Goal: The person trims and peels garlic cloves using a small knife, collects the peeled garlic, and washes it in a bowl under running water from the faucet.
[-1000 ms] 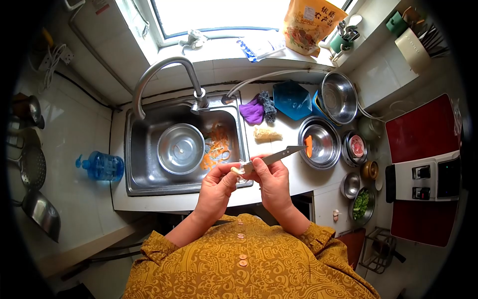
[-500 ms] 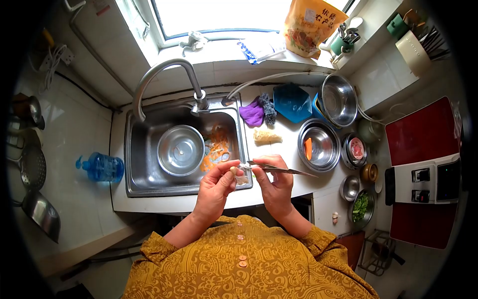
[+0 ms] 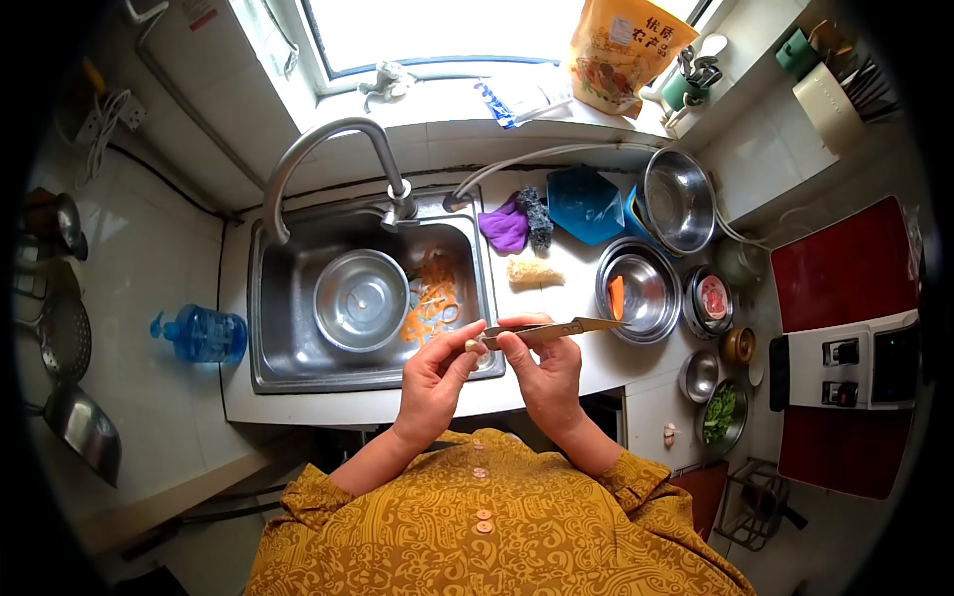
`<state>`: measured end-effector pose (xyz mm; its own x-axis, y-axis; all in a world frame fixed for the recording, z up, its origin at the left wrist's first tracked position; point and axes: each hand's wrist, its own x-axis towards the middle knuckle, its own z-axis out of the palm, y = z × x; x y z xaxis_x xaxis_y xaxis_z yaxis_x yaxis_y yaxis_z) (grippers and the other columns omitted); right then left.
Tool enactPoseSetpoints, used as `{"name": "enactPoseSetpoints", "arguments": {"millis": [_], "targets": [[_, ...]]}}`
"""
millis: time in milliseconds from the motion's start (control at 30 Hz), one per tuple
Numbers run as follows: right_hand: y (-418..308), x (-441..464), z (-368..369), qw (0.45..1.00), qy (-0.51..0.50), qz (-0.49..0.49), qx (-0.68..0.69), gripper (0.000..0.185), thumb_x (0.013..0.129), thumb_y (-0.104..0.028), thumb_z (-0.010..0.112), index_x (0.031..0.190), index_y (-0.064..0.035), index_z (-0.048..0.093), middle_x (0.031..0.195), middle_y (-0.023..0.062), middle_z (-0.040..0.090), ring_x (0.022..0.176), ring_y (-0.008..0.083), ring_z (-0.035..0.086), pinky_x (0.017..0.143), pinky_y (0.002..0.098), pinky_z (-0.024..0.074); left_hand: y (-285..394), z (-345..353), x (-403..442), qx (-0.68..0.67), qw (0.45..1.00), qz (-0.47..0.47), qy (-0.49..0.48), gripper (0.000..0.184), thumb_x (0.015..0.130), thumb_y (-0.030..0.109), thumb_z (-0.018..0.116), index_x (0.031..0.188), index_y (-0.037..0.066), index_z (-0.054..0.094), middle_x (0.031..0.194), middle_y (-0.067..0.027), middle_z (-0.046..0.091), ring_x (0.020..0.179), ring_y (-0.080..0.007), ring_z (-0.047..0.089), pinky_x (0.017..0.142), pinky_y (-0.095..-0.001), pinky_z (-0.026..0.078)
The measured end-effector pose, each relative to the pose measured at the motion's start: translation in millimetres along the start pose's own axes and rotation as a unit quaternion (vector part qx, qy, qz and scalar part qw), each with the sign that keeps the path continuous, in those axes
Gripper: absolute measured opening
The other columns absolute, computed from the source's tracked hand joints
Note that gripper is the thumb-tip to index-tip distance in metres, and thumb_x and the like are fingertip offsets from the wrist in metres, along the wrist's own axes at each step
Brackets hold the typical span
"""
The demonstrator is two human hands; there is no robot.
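Note:
Above the sink's front right corner, my left hand is closed, pinching a small whitish garlic clove between thumb and fingertips. My right hand is closed around a flat metal knife, whose narrow tapered end points right. The knife's other end meets the clove between my two hands, and fingers partly cover both. Below them is the steel sink, holding a metal bowl and orange peelings.
Right of the sink lie a purple cloth, a yellowish sponge-like roll and a blue basket. Nested steel bowls hold a carrot piece. Farther right are greens in a bowl and garlic. A faucet arches over the sink.
The knife has turned in my right hand, so its tapered end sits higher and its flat side catches the light. My left fingers have shifted slightly around the clove.

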<state>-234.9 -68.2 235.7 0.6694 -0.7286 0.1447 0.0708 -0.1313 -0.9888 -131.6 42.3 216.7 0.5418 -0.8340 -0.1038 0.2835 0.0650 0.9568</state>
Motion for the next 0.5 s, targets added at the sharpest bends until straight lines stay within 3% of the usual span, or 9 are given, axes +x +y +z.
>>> {"name": "enactPoseSetpoints", "arguments": {"millis": [100, 167, 267, 500], "targets": [[-7.3, 0.1, 3.5, 1.0, -0.012, -0.023, -0.012, 0.017, 0.086, -0.008, 0.065, 0.1, 0.0009, 0.061, 0.088, 0.0095, 0.064, 0.076, 0.0148, 0.064, 0.068, 0.0252, 0.0503, 0.8, 0.6, -0.1, 0.035, 0.999, 0.016, 0.014, 0.031, 0.09, 0.002, 0.056, 0.121, 0.001, 0.057, 0.093, -0.002, 0.058, 0.083, -0.0065, 0.054, 0.073, -0.0204, 0.045], [-12.8, 1.9, 6.6, 0.996, -0.017, -0.068, -0.061, 0.016, 0.084, -0.008, 0.067, 0.096, 0.0007, 0.062, 0.087, 0.0101, 0.064, 0.075, 0.0159, 0.064, 0.067, 0.026, 0.0509, -5.6, -2.8, -0.1, 0.089, 0.995, 0.035, 0.0, 0.03, 0.09, 0.002, 0.056, 0.12, -0.001, 0.056, 0.102, -0.0033, 0.059, 0.091, -0.0081, 0.056, 0.08, -0.0212, 0.047], [-8.5, 2.9, 9.1, 0.995, -0.012, -0.06, -0.078, 0.014, 0.084, -0.007, 0.066, 0.095, 0.0011, 0.061, 0.085, 0.0098, 0.065, 0.074, 0.0157, 0.064, 0.066, 0.0263, 0.0513, -2.4, -1.5, -1.2, 0.139, 0.988, 0.063, 0.002, 0.027, 0.09, 0.001, 0.056, 0.118, -0.002, 0.056, 0.103, -0.0047, 0.059, 0.093, -0.0095, 0.057, 0.082, -0.0224, 0.048], [-2.3, 0.3, 6.7, 0.999, -0.02, -0.023, -0.04, 0.013, 0.087, -0.008, 0.063, 0.094, 0.002, 0.061, 0.079, 0.0079, 0.065, 0.071, 0.0126, 0.064, 0.064, 0.0239, 0.0503, -3.9, 0.2, -5.4, 0.04, 0.999, 0.025, -0.007, 0.025, 0.092, 0.003, 0.054, 0.116, -0.001, 0.056, 0.103, -0.0052, 0.059, 0.087, -0.0082, 0.056, 0.076, -0.0219, 0.047]]}}
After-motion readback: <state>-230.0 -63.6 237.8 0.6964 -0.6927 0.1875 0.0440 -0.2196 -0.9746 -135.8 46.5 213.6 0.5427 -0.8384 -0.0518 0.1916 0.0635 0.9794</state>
